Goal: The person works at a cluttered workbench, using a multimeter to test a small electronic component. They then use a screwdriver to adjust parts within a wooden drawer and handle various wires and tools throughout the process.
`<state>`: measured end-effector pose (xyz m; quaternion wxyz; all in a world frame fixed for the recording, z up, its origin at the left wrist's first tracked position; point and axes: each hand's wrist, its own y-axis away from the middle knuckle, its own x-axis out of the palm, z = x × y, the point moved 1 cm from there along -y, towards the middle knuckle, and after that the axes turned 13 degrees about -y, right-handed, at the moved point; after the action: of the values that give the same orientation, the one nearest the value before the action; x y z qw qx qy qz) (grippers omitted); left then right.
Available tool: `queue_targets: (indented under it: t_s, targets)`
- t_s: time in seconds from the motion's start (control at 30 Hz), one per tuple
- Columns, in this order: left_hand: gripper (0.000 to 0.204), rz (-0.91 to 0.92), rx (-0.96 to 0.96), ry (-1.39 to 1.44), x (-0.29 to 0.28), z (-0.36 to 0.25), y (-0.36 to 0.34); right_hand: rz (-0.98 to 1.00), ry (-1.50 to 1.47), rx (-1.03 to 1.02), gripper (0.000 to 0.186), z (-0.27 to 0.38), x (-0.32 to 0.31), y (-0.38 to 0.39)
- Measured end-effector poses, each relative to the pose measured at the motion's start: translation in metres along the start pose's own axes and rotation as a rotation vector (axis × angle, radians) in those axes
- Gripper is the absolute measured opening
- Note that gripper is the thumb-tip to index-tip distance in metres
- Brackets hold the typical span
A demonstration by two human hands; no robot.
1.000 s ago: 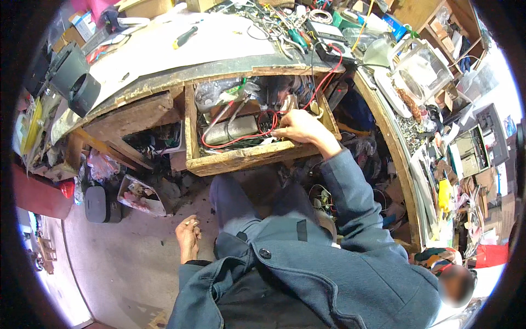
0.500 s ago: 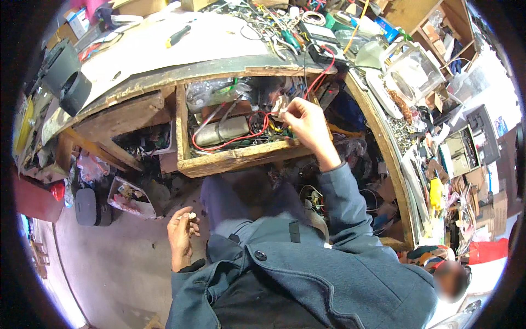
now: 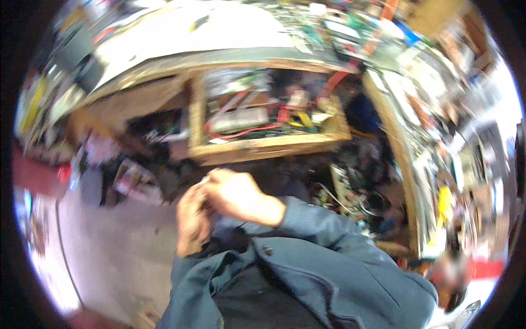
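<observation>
My left hand [image 3: 193, 222] and my right hand [image 3: 238, 196] meet in front of my jacket, below the drawer's front. Both have curled fingers, and their fingertips touch. A small white piece [image 3: 205, 179] peeks out where the fingertips come together; motion blur smears its shape. Whatever else the right fingers pinch is hidden behind that hand. Just beyond the hands is an open wooden drawer [image 3: 263, 150], holding a red cable [image 3: 246, 131], a grey rounded block [image 3: 240, 118] and a yellow item [image 3: 300, 119].
Above the drawer runs a workbench with a white sheet [image 3: 219, 41], tools and clutter. More loose parts line the bench side [image 3: 397, 164] on the right. Below left, a box of scraps [image 3: 137, 182] stands on the floor. At lower right a person [image 3: 452, 274] is partly visible.
My right hand has come from the drawer down and left to my left hand. The left hand has risen slightly. The view has shifted and blurred.
</observation>
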<state>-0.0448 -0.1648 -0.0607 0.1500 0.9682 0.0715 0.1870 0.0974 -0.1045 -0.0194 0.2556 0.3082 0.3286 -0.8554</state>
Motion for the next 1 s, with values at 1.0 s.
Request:
queue_targets:
  t_s: [1.0]
  targets:
    - [0.024,-0.605,-0.299,-0.396,-0.186,0.165,-0.054,0.032,0.048,-0.083,0.014,-0.022,-0.024,-0.101]
